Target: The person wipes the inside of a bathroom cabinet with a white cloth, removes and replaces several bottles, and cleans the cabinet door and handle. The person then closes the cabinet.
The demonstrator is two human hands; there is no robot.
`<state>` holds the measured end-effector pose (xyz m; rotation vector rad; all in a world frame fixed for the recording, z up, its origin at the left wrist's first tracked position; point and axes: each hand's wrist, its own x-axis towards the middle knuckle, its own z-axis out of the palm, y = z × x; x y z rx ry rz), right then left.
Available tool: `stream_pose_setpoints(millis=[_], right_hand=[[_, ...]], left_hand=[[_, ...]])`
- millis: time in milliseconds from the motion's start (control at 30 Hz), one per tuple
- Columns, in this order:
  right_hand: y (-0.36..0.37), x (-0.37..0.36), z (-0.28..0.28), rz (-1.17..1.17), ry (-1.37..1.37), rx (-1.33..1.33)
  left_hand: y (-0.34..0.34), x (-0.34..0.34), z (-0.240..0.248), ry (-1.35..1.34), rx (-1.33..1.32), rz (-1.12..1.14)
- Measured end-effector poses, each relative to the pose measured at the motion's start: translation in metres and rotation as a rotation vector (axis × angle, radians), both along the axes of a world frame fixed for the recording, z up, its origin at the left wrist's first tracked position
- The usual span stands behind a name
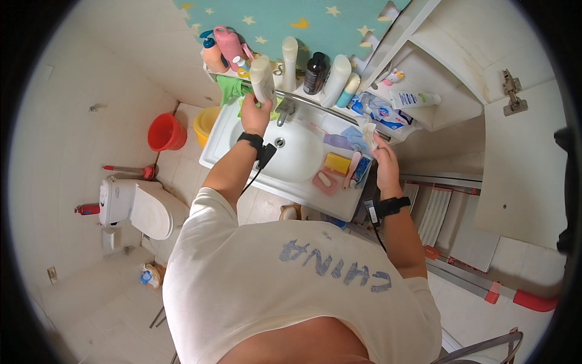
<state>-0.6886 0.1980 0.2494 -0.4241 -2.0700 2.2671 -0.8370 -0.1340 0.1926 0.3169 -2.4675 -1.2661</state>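
My left hand (257,116) is closed around the lower part of a white bottle (261,77), held upright-looking over the far left of the washbasin (297,151), beside the faucet (285,110). A green cloth (231,90) hangs over the basin's far left corner, just left of the bottle. At the right side, my right hand (386,162) pinches a crumpled white wipe (368,133). Below that wipe lie a blue cloth (354,138), a yellow box (336,163), a pink soap dish (326,182) and a pink brush-like stick (351,170) on the counter.
Along the back ledge stand a white bottle (289,64), a dark bottle (314,74), another white bottle (336,80) and a pink watering-can-shaped container (228,43). A wipes pack (386,111) sits farther right. An open cabinet door (526,170), ladder (473,279), toilet (151,209) and red bucket (167,133) surround me.
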Motion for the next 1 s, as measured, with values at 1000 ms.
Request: stream_pose_setpoints(millis=[1000], right_hand=[[-0.004, 0.003, 0.032, 0.182, 0.126, 0.168]], left_hand=[[-0.002, -0.1, -0.03, 0.13, -0.042, -0.226]])
